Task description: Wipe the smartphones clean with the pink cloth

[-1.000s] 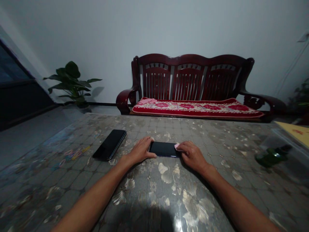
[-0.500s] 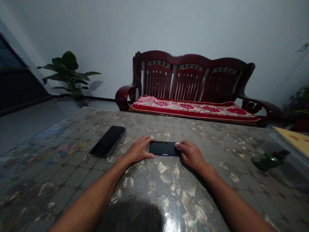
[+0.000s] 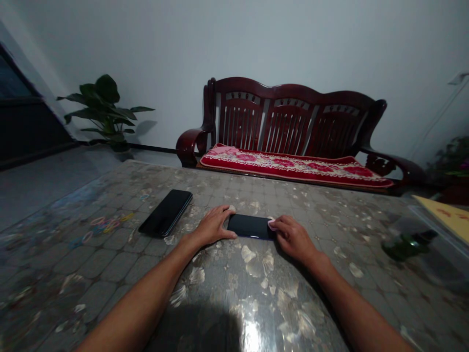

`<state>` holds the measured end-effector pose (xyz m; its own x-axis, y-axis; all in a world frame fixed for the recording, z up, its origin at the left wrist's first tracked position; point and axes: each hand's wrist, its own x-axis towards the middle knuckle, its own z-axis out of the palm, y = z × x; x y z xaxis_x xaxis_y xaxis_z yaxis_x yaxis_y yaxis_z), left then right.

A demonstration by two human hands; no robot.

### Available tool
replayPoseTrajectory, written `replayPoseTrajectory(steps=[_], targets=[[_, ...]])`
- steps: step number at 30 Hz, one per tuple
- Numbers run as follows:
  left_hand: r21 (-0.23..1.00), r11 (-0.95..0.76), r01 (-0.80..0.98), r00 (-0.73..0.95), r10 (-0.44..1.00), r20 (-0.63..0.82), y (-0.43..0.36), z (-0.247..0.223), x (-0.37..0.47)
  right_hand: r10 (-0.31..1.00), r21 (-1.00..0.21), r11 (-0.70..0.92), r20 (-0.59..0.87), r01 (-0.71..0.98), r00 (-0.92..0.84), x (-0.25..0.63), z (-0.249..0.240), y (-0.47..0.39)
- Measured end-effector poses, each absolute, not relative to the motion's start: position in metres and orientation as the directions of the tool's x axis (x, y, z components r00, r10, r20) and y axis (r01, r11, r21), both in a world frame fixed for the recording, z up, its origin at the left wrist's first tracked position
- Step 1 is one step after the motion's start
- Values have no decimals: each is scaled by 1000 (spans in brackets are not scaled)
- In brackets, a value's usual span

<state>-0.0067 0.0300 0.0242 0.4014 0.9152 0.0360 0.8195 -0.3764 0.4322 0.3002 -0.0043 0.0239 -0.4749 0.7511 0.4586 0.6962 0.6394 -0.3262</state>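
Observation:
A dark phone (image 3: 249, 226) lies flat and sideways on the patterned tabletop (image 3: 234, 288). My left hand (image 3: 217, 226) grips its left end between thumb and fingers. At the right end, my right hand (image 3: 292, 235) has its fingers closed on a small pale pink piece (image 3: 271, 224), which touches the screen; its material is too small to tell. Farther left, another black phone or stack of phones (image 3: 166, 213) rests at an angle, touched by neither hand.
Colourful rubber bands (image 3: 110, 223) lie at the left. On the right are a green bottle (image 3: 406, 245), a clear plastic box (image 3: 439, 261) and a yellow sheet (image 3: 445, 215). Behind the table stand a wooden bench (image 3: 286, 122) and a potted plant (image 3: 106, 110).
The view has shifted very slightly. My right hand and the pink piece sit slightly lower at the phone's right end; my left hand keeps its grip.

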Motion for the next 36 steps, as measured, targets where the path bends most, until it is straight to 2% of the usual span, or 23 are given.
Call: replayPoseTrajectory(steps=[6, 14, 21, 28, 33, 36], targets=[[415, -373, 830, 399, 917, 28, 31, 22, -6, 708, -300, 695, 445, 654, -548, 295, 24, -14], [470, -363, 805, 381, 923, 60, 31, 21, 0, 763, -259, 605, 459, 753, -455, 294, 20, -7], [479, -386, 788, 394, 915, 88, 34, 17, 3, 710, -236, 688, 418, 687, -567, 275, 24, -11], [473, -380, 795, 394, 916, 75, 33, 17, 5, 802, -166, 531, 414, 831, -430, 290, 24, -2], [480, -383, 789, 392, 916, 87, 33, 16, 6, 712, -220, 674, 447, 705, -542, 274, 21, -7], [497, -394, 774, 392, 913, 113, 34, 14, 7, 699, -232, 697, 432, 679, -569, 268, 21, -8]])
